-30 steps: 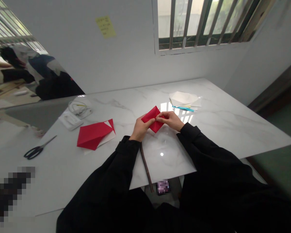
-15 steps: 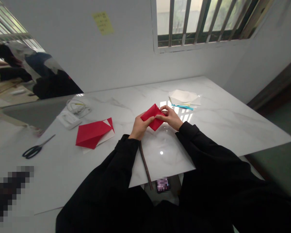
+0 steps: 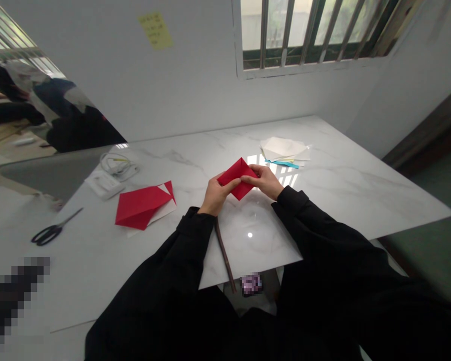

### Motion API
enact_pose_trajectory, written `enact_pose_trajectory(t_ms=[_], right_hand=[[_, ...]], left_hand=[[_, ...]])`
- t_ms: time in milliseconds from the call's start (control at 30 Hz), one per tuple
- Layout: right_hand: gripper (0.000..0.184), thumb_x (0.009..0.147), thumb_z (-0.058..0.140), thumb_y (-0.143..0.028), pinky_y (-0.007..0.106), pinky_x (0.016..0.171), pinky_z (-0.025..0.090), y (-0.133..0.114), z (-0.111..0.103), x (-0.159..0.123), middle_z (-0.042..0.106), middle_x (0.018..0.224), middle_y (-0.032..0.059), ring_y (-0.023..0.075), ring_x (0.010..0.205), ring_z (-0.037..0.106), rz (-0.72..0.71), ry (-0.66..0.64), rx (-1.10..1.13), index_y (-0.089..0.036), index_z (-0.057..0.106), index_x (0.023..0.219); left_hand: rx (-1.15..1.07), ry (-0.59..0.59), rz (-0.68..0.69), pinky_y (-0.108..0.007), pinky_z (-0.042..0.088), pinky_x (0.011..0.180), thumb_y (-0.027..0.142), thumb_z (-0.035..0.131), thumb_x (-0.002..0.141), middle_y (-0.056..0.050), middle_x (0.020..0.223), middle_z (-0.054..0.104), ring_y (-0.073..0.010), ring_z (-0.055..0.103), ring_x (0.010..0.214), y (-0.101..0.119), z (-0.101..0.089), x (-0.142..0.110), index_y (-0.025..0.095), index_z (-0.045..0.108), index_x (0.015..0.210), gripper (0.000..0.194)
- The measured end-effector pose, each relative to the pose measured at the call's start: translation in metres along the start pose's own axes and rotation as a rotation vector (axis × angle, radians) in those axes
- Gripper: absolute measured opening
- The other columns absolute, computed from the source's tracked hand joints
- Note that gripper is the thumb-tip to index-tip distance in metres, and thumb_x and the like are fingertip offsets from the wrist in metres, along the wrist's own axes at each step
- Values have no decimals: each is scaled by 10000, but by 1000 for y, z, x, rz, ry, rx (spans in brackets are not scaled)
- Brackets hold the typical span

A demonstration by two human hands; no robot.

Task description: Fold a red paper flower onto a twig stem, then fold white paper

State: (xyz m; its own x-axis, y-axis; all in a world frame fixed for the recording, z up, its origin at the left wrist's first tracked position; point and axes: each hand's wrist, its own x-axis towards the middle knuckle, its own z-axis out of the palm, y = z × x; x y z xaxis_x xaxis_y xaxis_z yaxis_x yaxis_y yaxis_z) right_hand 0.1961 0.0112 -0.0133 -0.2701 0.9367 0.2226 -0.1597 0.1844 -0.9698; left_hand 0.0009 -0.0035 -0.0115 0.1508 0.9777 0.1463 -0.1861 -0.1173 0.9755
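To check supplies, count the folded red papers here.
2: the smaller red paper between the left hand and right hand; the larger red paper on the marble tabletop, left of them. The paper stack could hide more.

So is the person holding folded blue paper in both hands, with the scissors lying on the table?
Not quite: the head view shows that the folded paper held by the left hand and right hand is red, not blue. The scissors are lying on the table, just as you said.
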Motion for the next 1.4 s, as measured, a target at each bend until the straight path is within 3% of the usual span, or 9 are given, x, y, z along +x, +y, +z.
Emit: enact_pose_trajectory(t_ms=[533,1400], right_hand=[[492,727,963,-523,403,893,624,7,-1,3,802,997,56,236,910,738,-16,-6,17,-192,753,1025],[532,703,965,-579,383,855,622,7,1,2,797,963,49,228,884,727,-12,28,-12,-198,752,1008]], left_hand=[[21,23,7,-406,581,947,377,967,709,-74,996,800,-242,744,945,-3,0,1,149,777,1080,475],[-8,52,-32,-420,606,946,338,973,691,-88,1005,821,-258,766,965,-7,0,2,147,793,1081,470]])
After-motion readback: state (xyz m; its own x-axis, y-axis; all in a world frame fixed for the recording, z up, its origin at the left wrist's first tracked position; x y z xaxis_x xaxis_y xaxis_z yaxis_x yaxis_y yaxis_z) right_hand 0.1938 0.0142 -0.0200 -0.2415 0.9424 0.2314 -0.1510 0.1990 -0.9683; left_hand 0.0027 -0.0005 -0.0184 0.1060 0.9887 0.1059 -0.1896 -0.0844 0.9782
